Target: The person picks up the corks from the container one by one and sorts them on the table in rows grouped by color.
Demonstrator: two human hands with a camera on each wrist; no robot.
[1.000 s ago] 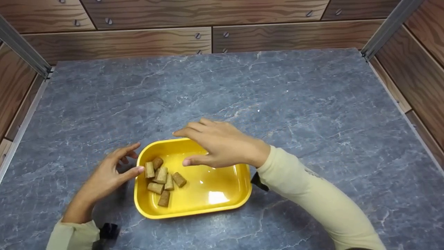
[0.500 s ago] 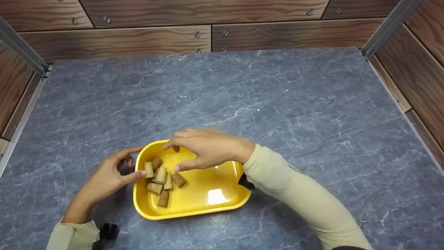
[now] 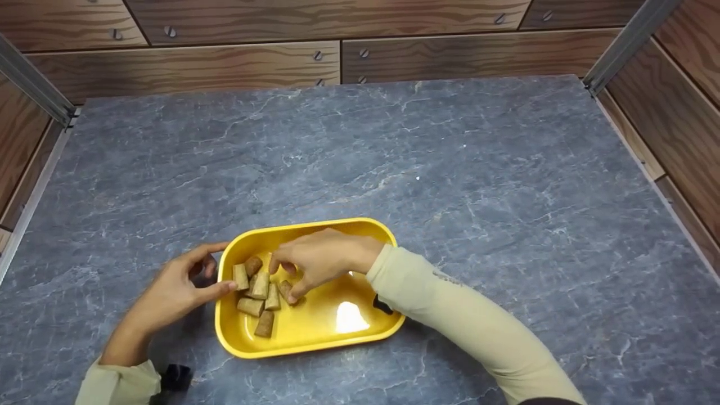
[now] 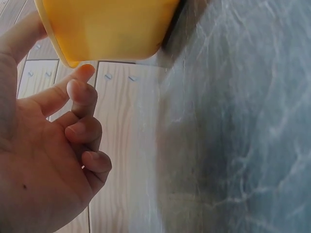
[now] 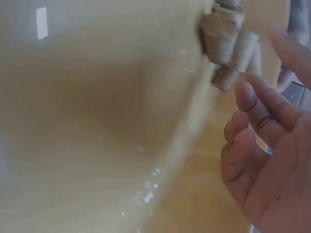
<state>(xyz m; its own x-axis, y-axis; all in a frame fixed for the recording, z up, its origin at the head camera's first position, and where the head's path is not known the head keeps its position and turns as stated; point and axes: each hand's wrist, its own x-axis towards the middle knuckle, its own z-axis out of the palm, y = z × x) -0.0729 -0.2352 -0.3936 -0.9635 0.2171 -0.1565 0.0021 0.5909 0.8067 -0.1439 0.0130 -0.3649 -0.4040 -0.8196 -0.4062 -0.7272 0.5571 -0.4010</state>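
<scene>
- Several small tan and brown cork-like cylinders lie loosely clustered at the left end of a deep yellow tray with rounded corners; its raised walls probably keep such round pieces from rolling away.
- Beneath the tray, a flat blue-grey marbled tabletop apparently gives it a level base.
- The left hand pinches the tray's left rim, thumb lapping over the edge, forefinger against the outside, other fingers bent and free of it. That hold likely steadies the tray while leaving the inside to the other hand.
- The right hand reaches into the tray, thumb and forefinger bent but spread apart, gripping nothing visible. Its thumb overlaps one darker brown cylinder at the cluster's right side; whether they touch, I cannot tell. Such a spread presumably suits taking one piece without disturbing its neighbours.
</scene>
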